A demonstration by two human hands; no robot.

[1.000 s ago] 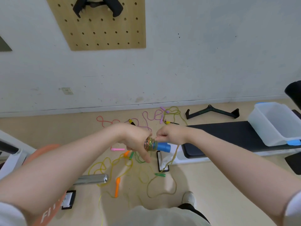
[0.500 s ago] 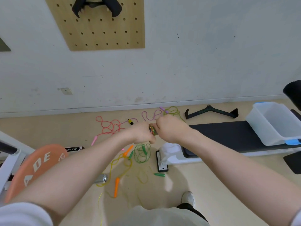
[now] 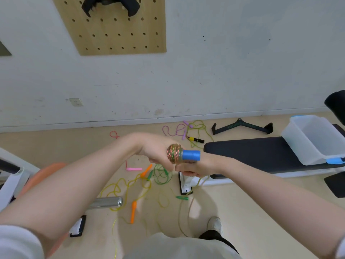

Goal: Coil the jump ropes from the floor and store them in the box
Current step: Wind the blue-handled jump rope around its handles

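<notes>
Held in the grip of the left hand is a tight coil of multicoloured rope wound about a blue handle — the fingers are curled round the coil, and the handle juts out to the right. The right hand is set just below and beside it, fingers bent and pinching the loose olive-yellow rope end, which trails down from it to the floor. Compared with half a second ago, the right hand has been lowered from in front of the coil, so that the blue handle, then hidden, is now exposed; a second ago it was likewise seen.

The clear plastic box is placed on the black padded bench at the right, well apart from both hands, and nothing can be made out inside it. Other ropes are left on the floor: a green rope bunched below the hands, a yellow rope with orange handles, a pink handle and a purple rope near the wall — beside the latter, an olive rope with a black and yellow handle. A black bar attachment is seen by the wall, and a wooden pegboard is mounted above.
</notes>
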